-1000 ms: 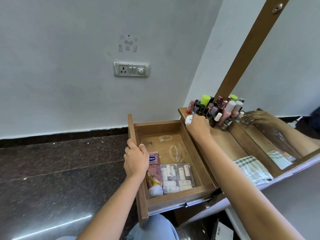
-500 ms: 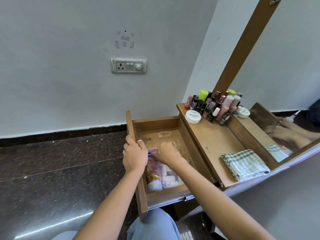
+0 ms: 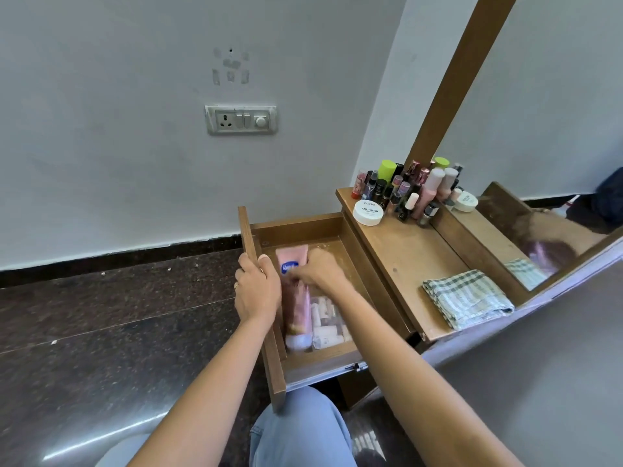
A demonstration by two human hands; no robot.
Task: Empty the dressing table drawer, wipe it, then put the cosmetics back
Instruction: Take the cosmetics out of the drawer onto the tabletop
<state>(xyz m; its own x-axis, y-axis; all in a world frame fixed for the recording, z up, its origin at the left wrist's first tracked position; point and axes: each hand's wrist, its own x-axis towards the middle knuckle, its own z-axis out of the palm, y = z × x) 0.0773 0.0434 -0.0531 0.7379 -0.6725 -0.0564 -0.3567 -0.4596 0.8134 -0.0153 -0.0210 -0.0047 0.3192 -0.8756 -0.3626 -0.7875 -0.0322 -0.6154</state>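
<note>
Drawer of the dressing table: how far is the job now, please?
Partly emptied, it seems: bottles and a white jar stand on the tabletop. In hand: the right hand grips the pink tube in the drawer, the left hand holds the drawer front. Left: the clear pack inside, wiping with the folded checked cloth, then putting all back.

White plastered wall [image 3: 101, 136] bore a switch-and-socket plate [image 3: 241, 119] at 11 o'clock; black skirting [image 3: 118, 256] met dark polished stone floor [image 3: 84, 332] at 8 o'clock; a wood-framed mirror [image 3: 546, 123] stood at 2 o'clock.
</note>
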